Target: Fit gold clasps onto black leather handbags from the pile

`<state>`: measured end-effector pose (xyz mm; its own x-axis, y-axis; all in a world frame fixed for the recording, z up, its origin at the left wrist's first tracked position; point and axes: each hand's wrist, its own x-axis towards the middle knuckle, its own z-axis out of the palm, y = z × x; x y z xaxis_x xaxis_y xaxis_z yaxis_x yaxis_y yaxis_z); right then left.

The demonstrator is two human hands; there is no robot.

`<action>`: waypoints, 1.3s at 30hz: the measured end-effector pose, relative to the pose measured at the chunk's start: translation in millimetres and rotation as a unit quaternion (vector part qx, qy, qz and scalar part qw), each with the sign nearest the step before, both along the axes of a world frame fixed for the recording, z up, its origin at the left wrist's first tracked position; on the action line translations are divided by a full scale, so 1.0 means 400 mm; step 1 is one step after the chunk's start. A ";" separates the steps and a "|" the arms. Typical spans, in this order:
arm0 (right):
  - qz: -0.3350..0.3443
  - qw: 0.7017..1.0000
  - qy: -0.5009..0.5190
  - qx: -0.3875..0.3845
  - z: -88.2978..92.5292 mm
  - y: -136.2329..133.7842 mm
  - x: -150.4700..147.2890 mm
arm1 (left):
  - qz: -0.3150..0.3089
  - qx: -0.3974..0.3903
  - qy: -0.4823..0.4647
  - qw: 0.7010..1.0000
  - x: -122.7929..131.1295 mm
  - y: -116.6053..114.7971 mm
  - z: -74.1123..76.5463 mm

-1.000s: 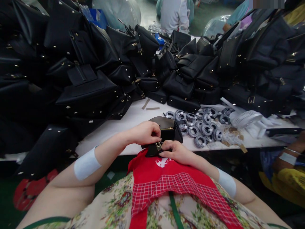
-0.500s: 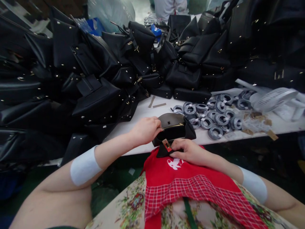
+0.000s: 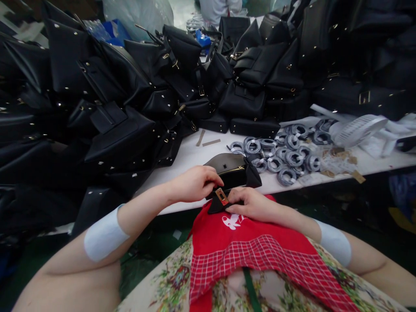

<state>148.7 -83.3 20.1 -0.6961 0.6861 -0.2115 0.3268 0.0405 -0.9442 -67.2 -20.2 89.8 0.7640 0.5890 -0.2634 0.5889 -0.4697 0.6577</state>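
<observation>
A small black handbag (image 3: 251, 175) stands at the table's near edge, its grey-lined back panel raised and a gold zip along the mouth. Its flap hangs over toward me against my red apron and bears a gold rectangular clasp plate (image 3: 222, 196). My right hand (image 3: 251, 203) grips the flap just right of the plate, thumb on top. Just above and left of the plate is my left hand (image 3: 196, 184), fingers bent and drawn together; whatever they pinch, if anything, is too small to make out.
Black handbags (image 3: 120, 134) lie heaped along the left and back of the white table (image 3: 185, 158). Right of the bag are several coiled straps (image 3: 286, 176), clear plastic packets (image 3: 338, 158) and a white fan (image 3: 359, 130). Farther back stands a person in pale clothing (image 3: 217, 11).
My left hand has moved from the bag's left rim down toward the gold clasp plate. My right hand keeps its grip on the flap. The view has shifted slightly.
</observation>
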 end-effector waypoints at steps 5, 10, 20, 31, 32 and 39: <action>0.008 1.000 0.002 0.003 0.001 0.002 -0.002 | -0.060 -0.008 0.006 0.998 0.019 0.010 0.011; 0.016 1.000 -0.003 0.011 0.007 0.003 -0.005 | -0.131 -0.002 0.062 0.989 0.037 0.041 0.018; 0.003 1.000 0.013 -0.004 0.007 -0.006 -0.011 | -0.280 0.095 0.250 0.922 0.113 0.024 0.069; -0.023 0.999 0.015 0.019 -0.004 -0.004 -0.005 | -0.178 0.152 0.258 0.937 0.094 0.050 0.090; -0.025 0.999 0.016 0.021 -0.005 -0.004 -0.005 | -0.167 0.132 0.236 0.948 0.090 0.055 0.088; -0.033 0.999 0.017 0.033 -0.003 -0.002 -0.005 | -0.149 -0.002 0.199 0.969 0.091 0.065 0.089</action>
